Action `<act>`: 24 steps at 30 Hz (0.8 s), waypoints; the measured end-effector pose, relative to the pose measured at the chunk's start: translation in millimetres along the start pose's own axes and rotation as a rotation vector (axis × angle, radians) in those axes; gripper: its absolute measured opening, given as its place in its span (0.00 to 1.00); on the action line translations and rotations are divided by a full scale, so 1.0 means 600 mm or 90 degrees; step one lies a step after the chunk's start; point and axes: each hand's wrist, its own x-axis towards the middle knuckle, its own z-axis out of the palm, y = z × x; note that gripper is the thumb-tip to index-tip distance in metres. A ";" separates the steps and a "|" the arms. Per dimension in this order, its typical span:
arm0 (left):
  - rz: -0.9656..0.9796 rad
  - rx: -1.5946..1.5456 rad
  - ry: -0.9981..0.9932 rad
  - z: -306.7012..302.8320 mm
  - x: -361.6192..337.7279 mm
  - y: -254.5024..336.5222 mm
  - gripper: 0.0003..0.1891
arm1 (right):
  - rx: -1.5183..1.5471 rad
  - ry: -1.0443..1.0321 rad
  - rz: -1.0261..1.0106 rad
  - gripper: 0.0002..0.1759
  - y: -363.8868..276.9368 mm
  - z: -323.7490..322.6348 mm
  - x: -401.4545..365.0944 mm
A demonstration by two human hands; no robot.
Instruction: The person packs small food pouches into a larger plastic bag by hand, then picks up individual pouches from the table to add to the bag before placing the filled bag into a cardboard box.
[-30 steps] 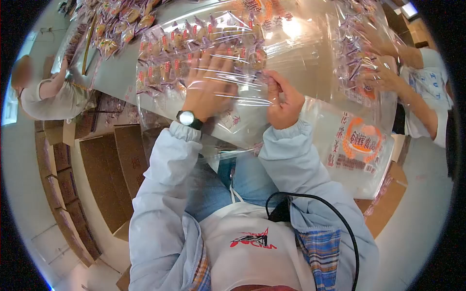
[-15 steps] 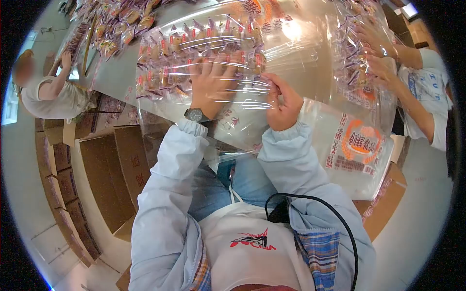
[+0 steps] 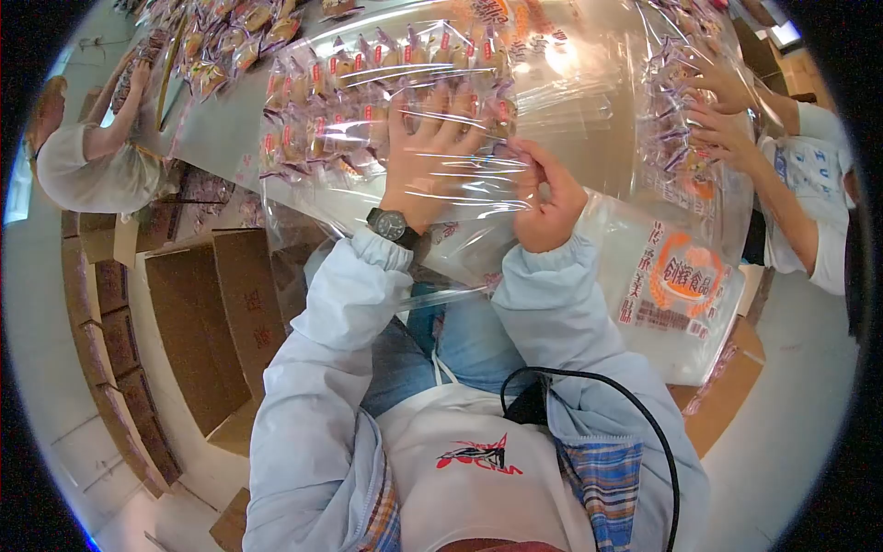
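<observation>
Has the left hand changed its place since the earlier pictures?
Yes. The left hand has moved rightward, nearer the flat printed bag at the right.

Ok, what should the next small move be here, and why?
Probably ease the left hand back out from under the clear film while the right hand pinches it: film covers the spread left hand, and the packets already lie in rows beneath.

Clear bag with snacks, flat on tabletop.
Bag glossy, creased, orange print toward far edge; snacks in purple-edged wrappers, red labels, two rows inside, left part.
</observation>
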 end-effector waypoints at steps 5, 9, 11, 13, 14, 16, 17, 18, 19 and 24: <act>0.058 0.037 -0.030 -0.020 0.004 -0.002 0.30 | -0.017 0.003 -0.036 0.13 0.004 -0.001 0.000; 0.028 0.018 0.017 0.010 0.001 0.007 0.25 | -0.018 -0.003 -0.010 0.14 0.000 0.001 -0.003; -0.008 0.014 0.028 0.022 0.001 0.011 0.22 | -0.036 -0.018 -0.012 0.14 0.000 -0.002 -0.002; -0.025 0.005 0.053 0.027 0.007 0.014 0.19 | -0.069 -0.032 -0.026 0.15 0.002 -0.006 -0.003; -0.028 -0.002 0.071 0.028 0.009 0.014 0.18 | -0.060 -0.021 -0.025 0.15 0.001 -0.005 -0.003; -0.049 -0.021 0.102 0.032 0.008 0.019 0.18 | -0.038 -0.001 -0.022 0.15 -0.005 0.000 -0.003; -0.055 -0.011 0.096 0.039 0.006 0.018 0.18 | -0.043 0.009 -0.032 0.15 -0.004 0.002 -0.004; -0.062 -0.001 0.092 0.041 0.008 0.018 0.19 | -0.049 0.017 -0.044 0.15 -0.002 0.002 -0.005; -0.069 0.011 0.090 0.041 0.010 0.018 0.20 | -0.053 0.026 -0.057 0.15 0.001 0.002 -0.005; -0.082 -0.033 0.084 0.034 0.022 0.025 0.13 | -0.116 -0.003 -0.055 0.16 -0.002 -0.007 -0.003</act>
